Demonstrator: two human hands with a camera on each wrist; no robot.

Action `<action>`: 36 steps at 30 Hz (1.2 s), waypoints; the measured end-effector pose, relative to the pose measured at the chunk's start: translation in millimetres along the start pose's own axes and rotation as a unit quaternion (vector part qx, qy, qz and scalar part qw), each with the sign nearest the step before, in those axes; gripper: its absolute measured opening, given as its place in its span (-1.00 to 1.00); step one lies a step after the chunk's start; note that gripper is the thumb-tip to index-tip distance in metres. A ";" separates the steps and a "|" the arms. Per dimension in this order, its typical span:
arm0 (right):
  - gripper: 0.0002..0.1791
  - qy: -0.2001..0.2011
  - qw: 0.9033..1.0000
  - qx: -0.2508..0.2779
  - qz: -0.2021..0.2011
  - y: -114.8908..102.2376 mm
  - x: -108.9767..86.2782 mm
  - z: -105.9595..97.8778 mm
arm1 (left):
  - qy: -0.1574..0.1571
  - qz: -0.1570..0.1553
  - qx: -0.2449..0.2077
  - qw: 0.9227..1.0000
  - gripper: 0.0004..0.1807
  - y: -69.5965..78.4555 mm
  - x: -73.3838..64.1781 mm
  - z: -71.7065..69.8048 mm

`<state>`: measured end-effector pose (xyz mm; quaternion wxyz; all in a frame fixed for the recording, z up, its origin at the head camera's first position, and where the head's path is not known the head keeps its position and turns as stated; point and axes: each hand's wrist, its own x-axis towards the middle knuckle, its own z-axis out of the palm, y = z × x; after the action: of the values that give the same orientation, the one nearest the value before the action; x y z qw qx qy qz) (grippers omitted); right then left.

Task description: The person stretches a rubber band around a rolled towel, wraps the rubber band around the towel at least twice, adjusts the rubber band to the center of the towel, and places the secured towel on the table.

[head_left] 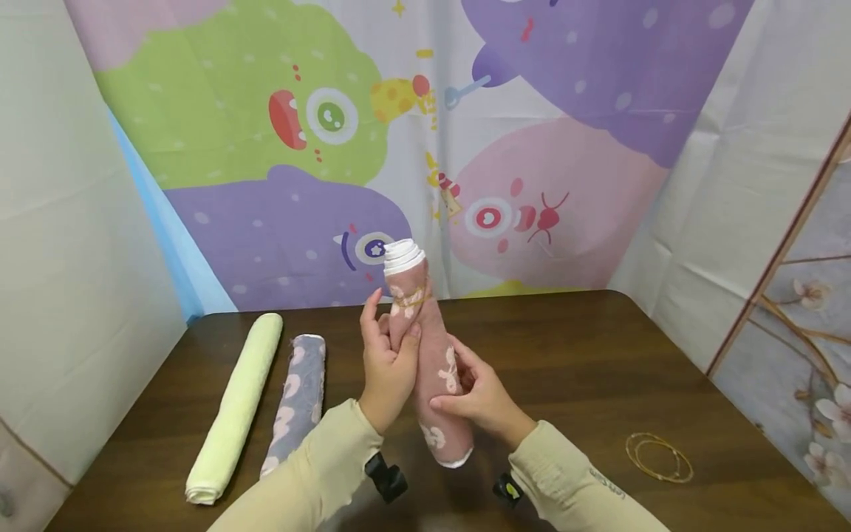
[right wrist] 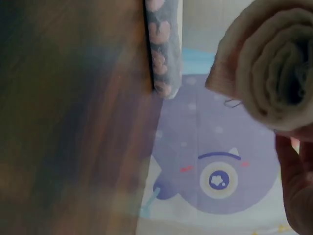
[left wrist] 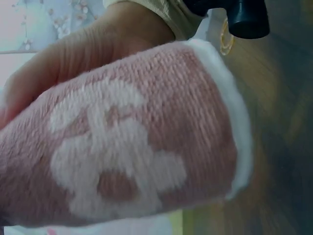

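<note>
A pink rolled towel [head_left: 439, 369] with pale flower patterns stands tilted above the table between both hands. Its white folded end [head_left: 404, 256] points up and away. Around the upper part runs a thin golden band [head_left: 410, 298]. My left hand [head_left: 390, 362] grips the roll just below that band, thumb across the front. Lower down, my right hand [head_left: 485, 399] holds the roll from the right with the thumb on its front; its other fingers are mostly hidden behind. In the right wrist view the spiral end of the rolled towel [right wrist: 279, 73] faces the camera.
A pale yellow rolled towel [head_left: 236, 414] and a grey rolled towel with pink shapes [head_left: 295, 399] lie on the left of the dark wooden table [head_left: 565, 355]. Several golden bands [head_left: 658, 458] lie at the right. A printed cartoon curtain [head_left: 425, 148] hangs behind.
</note>
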<state>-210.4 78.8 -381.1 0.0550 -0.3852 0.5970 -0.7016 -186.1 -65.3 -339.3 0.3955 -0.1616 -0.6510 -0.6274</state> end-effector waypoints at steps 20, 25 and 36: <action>-0.26 0.000 0.990 -0.139 0.023 26.2 -14.0 -9.6 | -0.143 -0.070 0.041 0.986 -0.12 -21.8 -8.6 -38.6; -0.28 -0.066 0.978 -0.193 0.039 26.9 -21.5 -18.2 | -0.145 -0.118 -0.014 0.982 -0.10 -31.6 -21.9 -57.2; -0.34 -0.135 0.960 -0.243 0.024 25.1 -35.2 -31.2 | -0.180 -0.090 -0.010 0.979 0.03 -34.7 -36.3 -85.1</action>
<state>-214.4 115.5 -419.7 0.0573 -0.4638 0.7454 -0.4755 -161.0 -140.9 -397.8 0.2119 -0.2165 -0.7172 -0.6275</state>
